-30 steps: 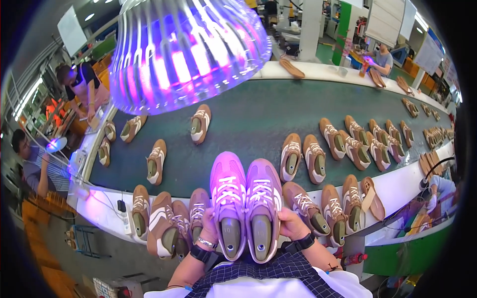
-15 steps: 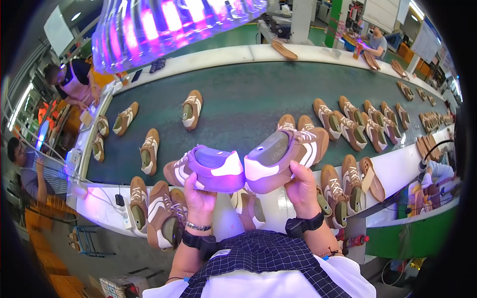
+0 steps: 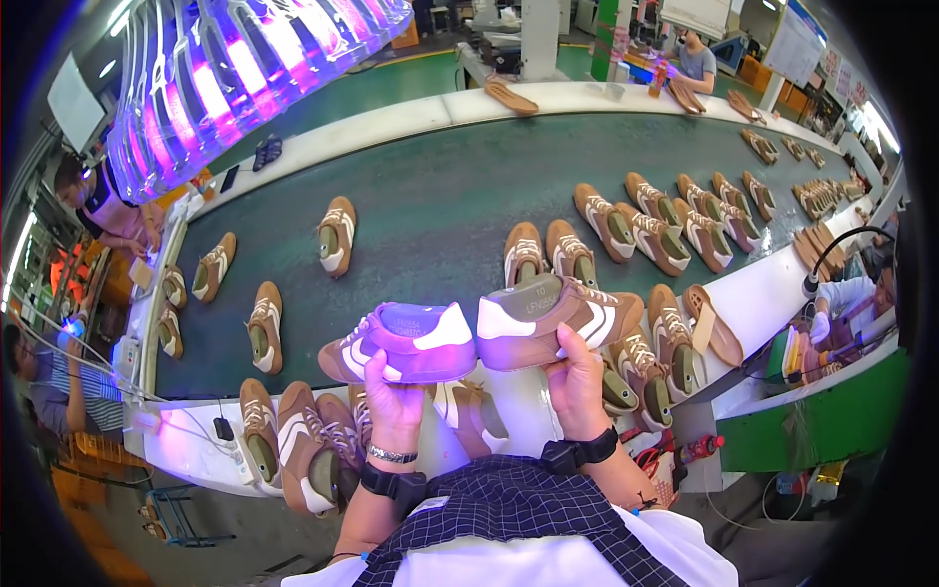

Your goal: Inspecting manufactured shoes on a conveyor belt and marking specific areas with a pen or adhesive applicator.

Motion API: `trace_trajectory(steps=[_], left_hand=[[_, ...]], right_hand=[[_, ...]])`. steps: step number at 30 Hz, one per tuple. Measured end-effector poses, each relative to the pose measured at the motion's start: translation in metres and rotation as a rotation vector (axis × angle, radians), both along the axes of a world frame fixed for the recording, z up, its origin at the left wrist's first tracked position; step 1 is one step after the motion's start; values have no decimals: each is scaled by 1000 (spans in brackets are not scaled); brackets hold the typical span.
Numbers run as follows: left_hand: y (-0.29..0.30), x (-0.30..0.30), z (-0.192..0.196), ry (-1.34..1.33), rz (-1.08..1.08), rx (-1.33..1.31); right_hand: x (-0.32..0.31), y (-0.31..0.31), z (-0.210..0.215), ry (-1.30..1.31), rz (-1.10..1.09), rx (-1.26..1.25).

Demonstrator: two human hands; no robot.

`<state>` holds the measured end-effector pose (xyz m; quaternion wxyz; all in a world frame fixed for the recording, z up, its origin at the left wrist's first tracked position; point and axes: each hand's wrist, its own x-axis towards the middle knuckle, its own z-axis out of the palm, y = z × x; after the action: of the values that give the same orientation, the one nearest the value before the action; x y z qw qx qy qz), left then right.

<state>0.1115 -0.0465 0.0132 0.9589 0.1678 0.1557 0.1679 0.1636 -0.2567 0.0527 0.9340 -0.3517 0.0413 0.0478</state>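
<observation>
My left hand [image 3: 394, 406] is closed around a brown sneaker [image 3: 406, 354] with white stripes and a white heel patch. Its toe points left, and purple light falls on it. In my right hand [image 3: 579, 389] is a second brown sneaker [image 3: 533, 338], toe to the right, the thumb pressing its side. The two heels face each other, almost touching. Inside each shoe sits a green-grey insert. Below them, partly hidden by my hands, another sneaker [image 3: 469, 416] lies on the white ledge [image 3: 191, 430].
Across the dark green belt [image 3: 430, 186] stand several sneakers, including a loose one [image 3: 337, 237]. More sneakers flank my hands, like this pair [image 3: 308, 445] at left. A clear ribbed lamp cover [image 3: 245, 83] hangs at upper left. Co-workers sit around, one [image 3: 696, 67] at the back.
The right sneaker has come down and tilted more level, its side now facing me more. Both shoes remain in my hands. The surroundings have shifted left in view.
</observation>
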Motion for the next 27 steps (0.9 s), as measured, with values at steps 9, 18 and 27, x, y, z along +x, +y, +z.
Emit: trace_trajectory(steps=[9,18,27], left_hand=[[-3,3,-8,31,8,49],[-6,2,3,5,55,103],[-3,1,-1,30,30,137]], right_hand=[[1,-2,-8,1,-8,5],[0,0,-16,-30,-31,-59],[-3,-3,-13,-52,-66,-88]])
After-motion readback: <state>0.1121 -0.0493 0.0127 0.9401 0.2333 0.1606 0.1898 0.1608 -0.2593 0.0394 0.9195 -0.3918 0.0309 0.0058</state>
